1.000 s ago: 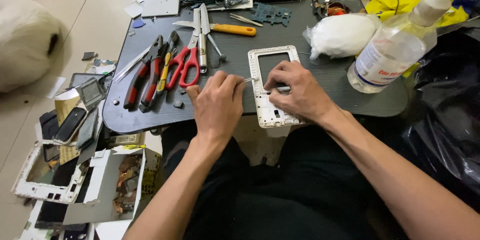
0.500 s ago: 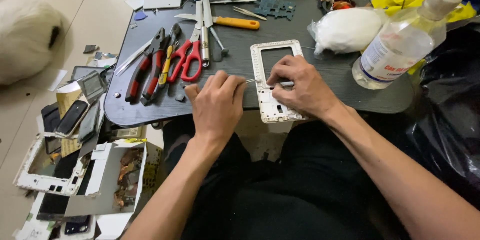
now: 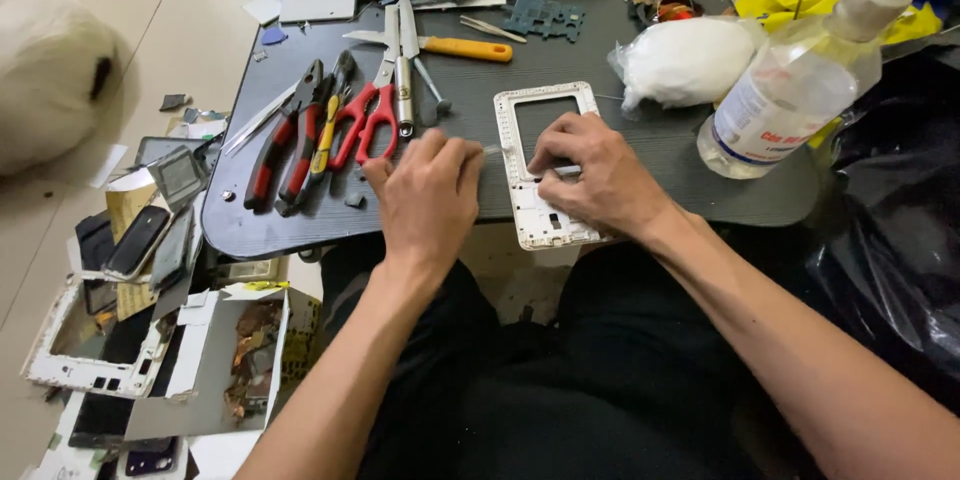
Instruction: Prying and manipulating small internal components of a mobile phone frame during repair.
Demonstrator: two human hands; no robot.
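Near front edge of dark desk [image 3: 600, 70]: white phone frame [image 3: 535, 155], lying flat, lower end overhanging slightly. Right hand [image 3: 595, 180] pressed down on frame, fingers curled over its middle, pinning it. Left hand [image 3: 430, 195] just beside frame's left edge, fingers bent, pinching something thin (too small to identify). Left of hands: red-handled pliers [image 3: 290, 135] and scissors [image 3: 372, 115]. At right: clear plastic bottle [image 3: 790, 90], liquid low inside, beside white bundle in clear bag [image 3: 685, 60]. On floor, open white box [image 3: 215, 360] holding brownish scraps.
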